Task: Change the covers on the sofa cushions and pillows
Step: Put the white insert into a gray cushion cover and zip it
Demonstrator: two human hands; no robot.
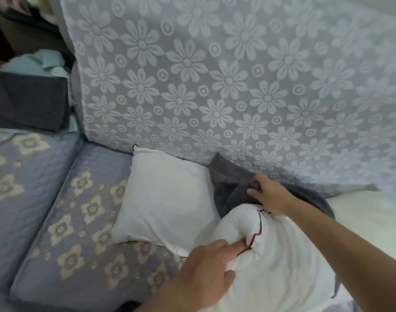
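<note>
Right hand (268,194) fingers clutch grey cover (232,188); left hand (206,275) fingers pinch white pillow (278,266) beneath

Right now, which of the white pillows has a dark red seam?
The pillow under both hands, at bottom right: a dark red seam crosses its top. The white pillow left of it is plain.

My right hand (268,194) reaches forward on a long bare arm, palm down, fingers curled and pinching cloth. My left hand (206,273) sits nearer me, lower, knuckles up, forefinger and thumb gripping a bunched fold.
</note>
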